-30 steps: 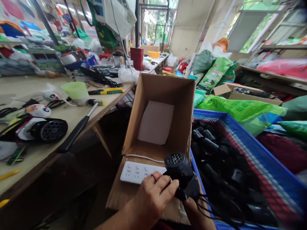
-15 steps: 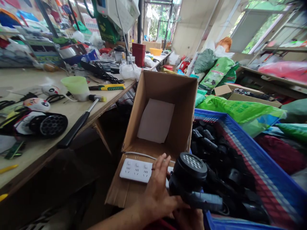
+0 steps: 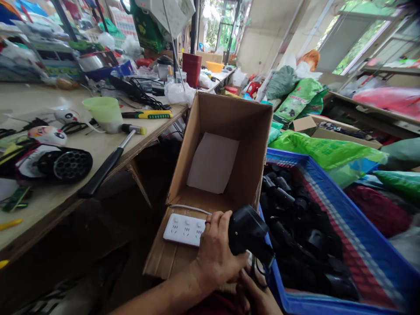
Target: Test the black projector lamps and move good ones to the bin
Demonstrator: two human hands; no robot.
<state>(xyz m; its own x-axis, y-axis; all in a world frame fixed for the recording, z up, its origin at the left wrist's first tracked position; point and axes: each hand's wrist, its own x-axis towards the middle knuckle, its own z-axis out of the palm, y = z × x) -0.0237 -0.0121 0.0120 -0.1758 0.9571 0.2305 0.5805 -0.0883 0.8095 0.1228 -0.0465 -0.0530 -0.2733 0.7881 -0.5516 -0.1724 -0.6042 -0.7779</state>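
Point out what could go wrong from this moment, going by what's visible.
The black device in the left hand could slip and knock the nearby white power strip. The dark cord, looped by the right hand, might snag on the blue crate. The hammer lies at the table's edge and could be bumped off.

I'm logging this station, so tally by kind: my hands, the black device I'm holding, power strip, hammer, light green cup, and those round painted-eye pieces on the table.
Left hand and right hand: 2
Held black device: 1
Power strip: 1
Hammer: 1
Light green cup: 1
Round painted-eye pieces: 2
Total: 8
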